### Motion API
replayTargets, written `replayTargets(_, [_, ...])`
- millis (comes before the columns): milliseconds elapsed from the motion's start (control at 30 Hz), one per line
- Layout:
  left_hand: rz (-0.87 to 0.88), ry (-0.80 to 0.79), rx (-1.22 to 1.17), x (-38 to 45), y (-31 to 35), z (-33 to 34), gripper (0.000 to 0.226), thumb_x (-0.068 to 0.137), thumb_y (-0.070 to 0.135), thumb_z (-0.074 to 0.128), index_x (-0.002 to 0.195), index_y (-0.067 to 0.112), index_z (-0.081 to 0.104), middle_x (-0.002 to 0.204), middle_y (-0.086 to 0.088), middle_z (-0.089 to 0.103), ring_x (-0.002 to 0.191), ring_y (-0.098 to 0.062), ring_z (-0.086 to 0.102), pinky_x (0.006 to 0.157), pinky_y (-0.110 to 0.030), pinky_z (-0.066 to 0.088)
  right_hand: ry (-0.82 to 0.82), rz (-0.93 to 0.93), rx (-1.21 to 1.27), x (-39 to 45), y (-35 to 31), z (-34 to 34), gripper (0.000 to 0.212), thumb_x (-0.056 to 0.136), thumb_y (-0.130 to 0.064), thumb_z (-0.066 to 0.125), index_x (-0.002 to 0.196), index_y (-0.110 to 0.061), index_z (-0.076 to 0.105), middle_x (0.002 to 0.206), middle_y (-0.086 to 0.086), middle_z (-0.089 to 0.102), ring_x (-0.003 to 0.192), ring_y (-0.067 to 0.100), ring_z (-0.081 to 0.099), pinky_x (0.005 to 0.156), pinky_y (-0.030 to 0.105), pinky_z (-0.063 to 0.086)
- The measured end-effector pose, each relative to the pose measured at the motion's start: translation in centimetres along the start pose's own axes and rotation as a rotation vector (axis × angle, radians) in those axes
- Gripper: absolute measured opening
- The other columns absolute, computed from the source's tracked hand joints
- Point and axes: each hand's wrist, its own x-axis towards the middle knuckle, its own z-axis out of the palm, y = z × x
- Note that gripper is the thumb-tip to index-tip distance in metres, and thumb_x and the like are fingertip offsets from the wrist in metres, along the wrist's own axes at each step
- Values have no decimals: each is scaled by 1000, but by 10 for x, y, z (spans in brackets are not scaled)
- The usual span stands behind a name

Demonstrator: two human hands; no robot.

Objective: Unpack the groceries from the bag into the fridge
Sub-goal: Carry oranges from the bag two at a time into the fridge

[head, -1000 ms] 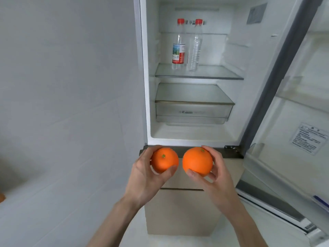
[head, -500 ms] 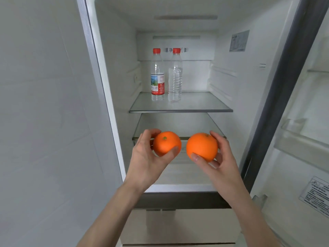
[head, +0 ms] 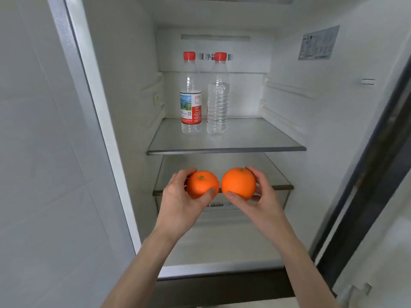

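Observation:
The fridge stands open in front of me. My left hand grips a small orange with a green stem spot. My right hand grips a slightly larger orange. Both oranges are held side by side, nearly touching, in front of the edge of the lower glass shelf. On the upper glass shelf stand two clear water bottles with red caps: a labelled bottle on the left and an unlabelled bottle beside it. No grocery bag is in view.
Below the lower shelf sits a clear drawer. The open fridge door stands at the right, its dark seal running down the frame. A white tiled wall fills the left. A sticker is on the fridge's right inner wall.
The view has moved closer to the fridge and upward. Both hands with their oranges have risen from below the compartment to the level of the lower shelf.

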Motion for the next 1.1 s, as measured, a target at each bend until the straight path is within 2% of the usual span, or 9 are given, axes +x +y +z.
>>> replayTargets(67, [-26, 3, -4, 13, -17, 4, 68, 75, 42, 88, 134, 27, 59, 119, 10, 63, 105, -5, 61, 83, -9, 44, 12, 13, -21, 18, 11, 14, 73, 78, -39, 88, 136, -49, 44, 135, -14, 54, 114, 2, 59, 81, 11, 50])
replayTargets(133, [-41, 11, -5, 26, -32, 7, 68, 75, 42, 88, 134, 28, 57, 120, 10, 62, 106, -6, 60, 83, -9, 44, 40, 13, -64, 35, 22, 27, 76, 78, -34, 89, 139, -43, 44, 135, -11, 54, 116, 5, 59, 82, 11, 49])
replayTargets(233, [-62, 49, 2, 44, -48, 12, 66, 75, 42, 87, 131, 29, 54, 121, 10, 62, 107, -10, 60, 86, -22, 47, 77, 4, -100, 58, 36, 42, 79, 77, -33, 90, 142, -38, 44, 138, -7, 52, 119, 11, 59, 94, 24, 53])
replayTargets(400, [-105, 87, 43, 65, -63, 22, 63, 78, 41, 85, 131, 27, 54, 118, 6, 64, 102, -11, 59, 84, -23, 44, 47, 24, -170, 92, 51, 59, 81, 76, -36, 89, 143, -35, 44, 139, -8, 49, 122, 12, 57, 99, 30, 52])
replayTargets(533, [-95, 102, 18, 79, -74, 27, 56, 80, 36, 84, 128, 29, 55, 116, 6, 65, 106, -14, 62, 86, -24, 46, 18, 2, -193, 110, 58, 71, 73, 74, -37, 89, 134, -40, 48, 132, -7, 54, 118, 12, 59, 101, 39, 53])
replayTargets(700, [-20, 100, -19, 94, -81, 28, 60, 80, 22, 85, 134, 26, 58, 124, 5, 56, 114, -11, 59, 90, -1, 39, -5, 2, -205, 125, 64, 81, 74, 71, -43, 86, 134, -36, 48, 127, -5, 55, 116, 13, 59, 101, 43, 53])
replayTargets(733, [-11, 97, -20, 97, -82, 28, 61, 81, 21, 84, 136, 26, 58, 126, 4, 56, 116, -11, 58, 91, 0, 38, -9, 3, -204, 127, 65, 82, 76, 70, -44, 85, 136, -36, 47, 128, -5, 55, 117, 12, 59, 101, 43, 53])
replayTargets(900, [14, 89, -3, 100, -84, 30, 68, 84, 24, 82, 144, 24, 50, 138, 1, 55, 126, -14, 55, 100, -12, 41, -25, -13, -211, 130, 66, 82, 81, 72, -43, 85, 141, -34, 43, 131, -6, 54, 121, 11, 57, 102, 39, 52])
replayTargets(1100, [41, 113, 43, 96, -81, 28, 71, 84, 28, 82, 146, 26, 46, 140, 3, 55, 130, -16, 55, 108, -33, 46, -5, -76, -247, 122, 59, 82, 89, 75, -33, 89, 146, -31, 36, 135, -7, 46, 125, 7, 49, 100, 24, 41])
